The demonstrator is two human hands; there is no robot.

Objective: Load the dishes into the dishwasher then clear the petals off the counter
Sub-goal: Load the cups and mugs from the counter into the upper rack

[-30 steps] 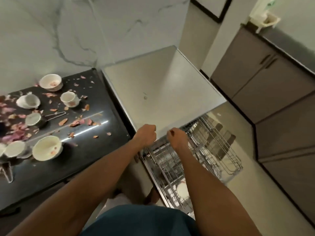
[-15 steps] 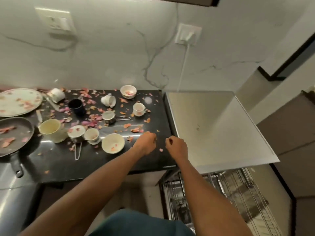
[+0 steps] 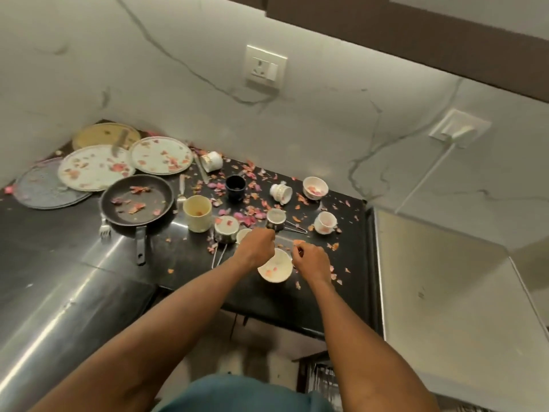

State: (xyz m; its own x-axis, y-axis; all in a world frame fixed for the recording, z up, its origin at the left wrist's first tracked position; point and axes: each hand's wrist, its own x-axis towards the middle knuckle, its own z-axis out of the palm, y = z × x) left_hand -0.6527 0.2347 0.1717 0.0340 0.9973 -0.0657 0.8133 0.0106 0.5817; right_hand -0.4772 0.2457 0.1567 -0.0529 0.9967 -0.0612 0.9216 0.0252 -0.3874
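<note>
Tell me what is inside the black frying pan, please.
The frying pan holds several loose pink and orange petals scattered on its dark base. No food or utensil shows inside. A fork lies beside its near rim, partly hidden under it.

1. The black worktop (image 3: pixel 184 263) is looking glossy, like polished stone.
2. The white bowl (image 3: pixel 277 267) is showing a smooth glazed finish.
3. The dark frying pan (image 3: pixel 136 200) is appearing matt.
4. The small metal cup (image 3: pixel 275 219) is gleaming.

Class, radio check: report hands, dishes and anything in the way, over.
Left hand and right hand curled, hovering over white bowl; grip unclear. Dishes unloaded on counter. Petals litter everything; steel cup crowds the bowl.
</note>
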